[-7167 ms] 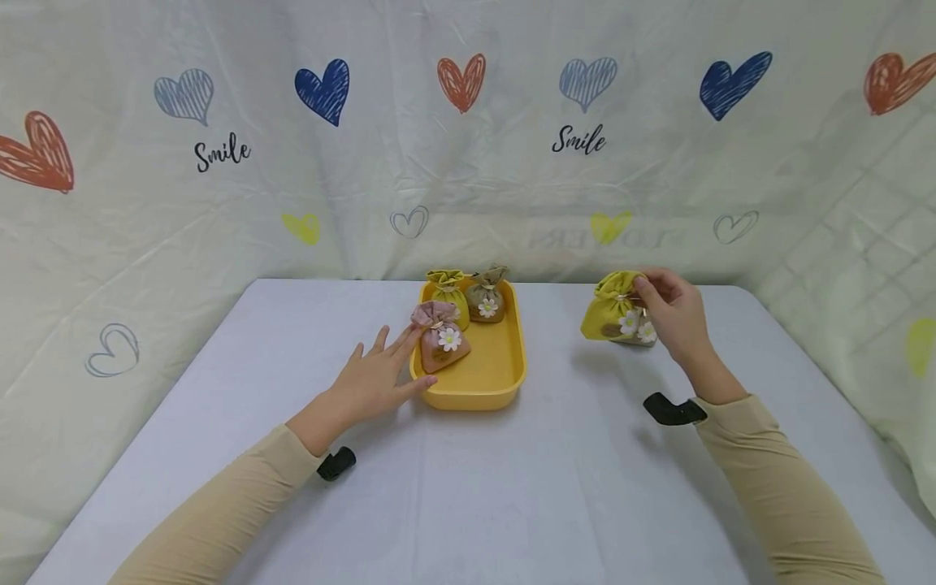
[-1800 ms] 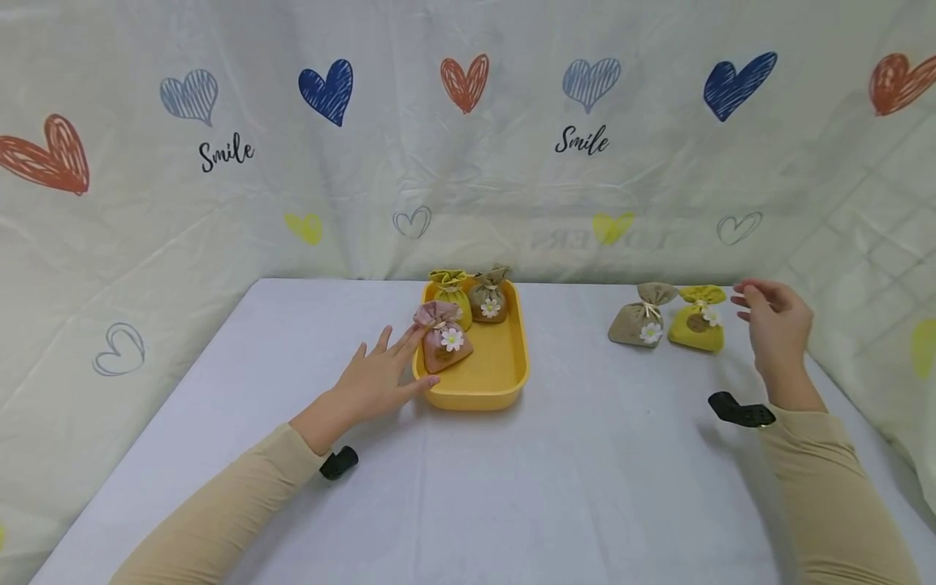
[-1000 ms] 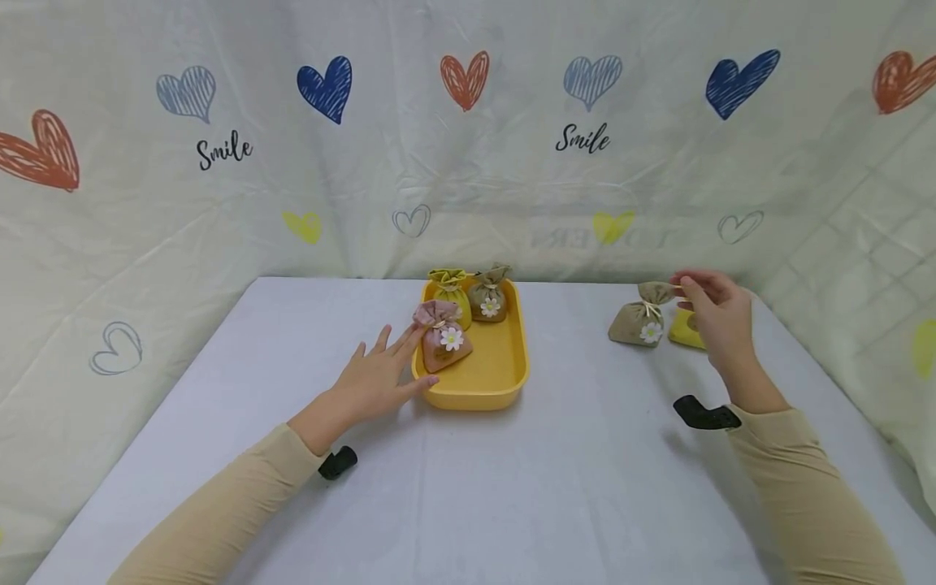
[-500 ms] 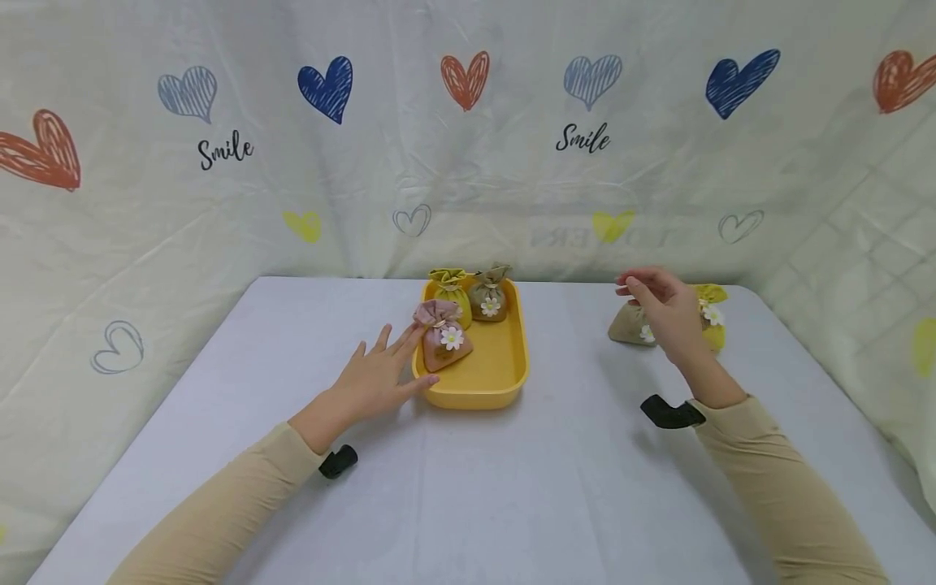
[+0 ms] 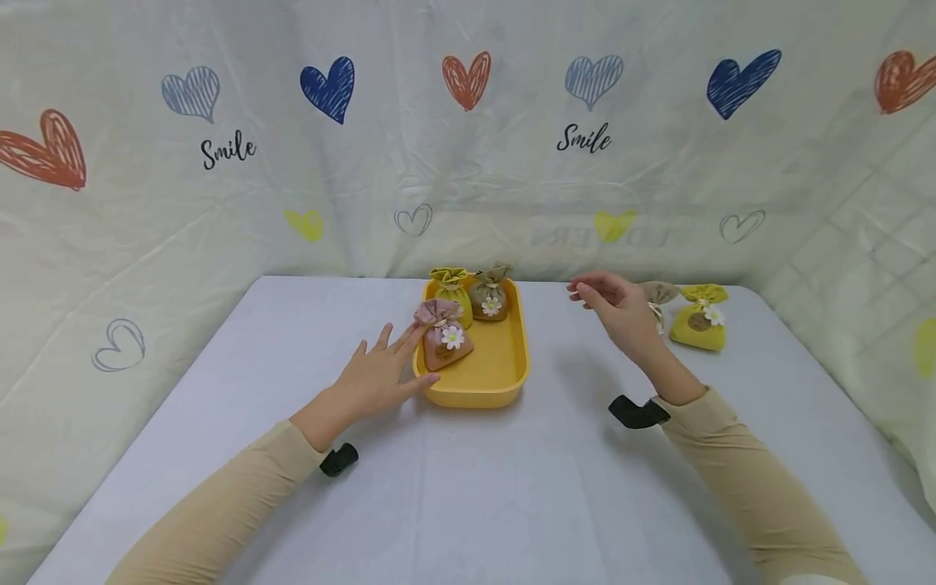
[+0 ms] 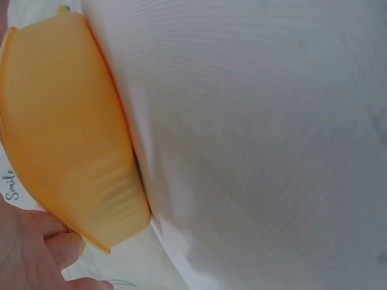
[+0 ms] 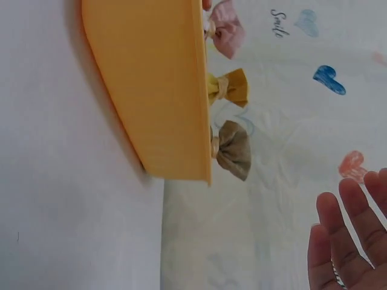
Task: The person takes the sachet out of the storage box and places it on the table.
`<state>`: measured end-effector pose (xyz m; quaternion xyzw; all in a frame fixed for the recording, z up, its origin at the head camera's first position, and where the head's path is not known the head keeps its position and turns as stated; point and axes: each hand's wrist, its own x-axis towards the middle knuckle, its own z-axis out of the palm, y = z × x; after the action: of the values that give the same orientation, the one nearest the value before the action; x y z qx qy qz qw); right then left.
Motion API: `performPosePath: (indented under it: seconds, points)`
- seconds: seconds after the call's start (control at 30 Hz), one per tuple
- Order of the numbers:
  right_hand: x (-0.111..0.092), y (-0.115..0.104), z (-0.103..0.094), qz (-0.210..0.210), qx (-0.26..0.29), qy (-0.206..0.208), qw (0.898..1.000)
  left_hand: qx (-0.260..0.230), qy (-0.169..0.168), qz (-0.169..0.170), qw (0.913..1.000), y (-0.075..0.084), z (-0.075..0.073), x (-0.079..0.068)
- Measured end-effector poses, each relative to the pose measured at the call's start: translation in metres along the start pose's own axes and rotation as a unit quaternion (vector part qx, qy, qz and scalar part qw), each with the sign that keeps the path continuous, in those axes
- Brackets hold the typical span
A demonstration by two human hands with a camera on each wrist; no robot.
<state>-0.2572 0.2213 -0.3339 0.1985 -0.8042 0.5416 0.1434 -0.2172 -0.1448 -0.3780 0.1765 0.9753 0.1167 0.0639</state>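
My left hand (image 5: 369, 382) rests with spread fingers at the left rim of a yellow tray (image 5: 493, 366); the left wrist view shows fingertips against that rim. Inside the tray stand three drawstring pouches: pink (image 5: 441, 355), yellow (image 5: 459, 300) and grey-brown (image 5: 483, 292). My right hand (image 5: 621, 315) hovers between the tray and two more pouches, its loosely bent fingers (image 7: 331, 211) holding nothing. Beyond it a grey-beige pouch (image 5: 661, 292) is mostly hidden by the hand. A yellow pouch (image 5: 683, 331) with a white flower sits to the right of that one.
The white table (image 5: 497, 487) ends at the back against a hanging sheet (image 5: 512, 179) printed with hearts and "Smile". A black wrist camera (image 5: 638, 412) sits below the right hand, another black camera (image 5: 339, 460) below the left.
The yellow pouch, earlier in my right hand, was set down right of the grey-beige one and let go. My right hand then moved left past both pouches toward the tray. My left hand stayed put.
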Motion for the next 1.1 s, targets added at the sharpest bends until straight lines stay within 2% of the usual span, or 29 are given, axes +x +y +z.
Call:
performPosePath:
  seconds: [0.37, 0.87, 1.1]
  points:
    - [0.007, -0.005, 0.040, 0.004, 0.002, -0.080, 0.997, -0.001, 0.004, 0.002, 1.0000, 0.000, -0.001, -0.001]
    - [0.007, -0.008, 0.086, 0.027, 0.005, -0.135, 0.991, 0.003, 0.001, 0.006, 1.0000, 0.000, 0.002, 0.000]
    - [0.015, -0.006, 0.101, 0.042, 0.014, -0.168, 0.985, 0.007, -0.001, 0.004, 1.0000, 0.000, 0.001, -0.001]
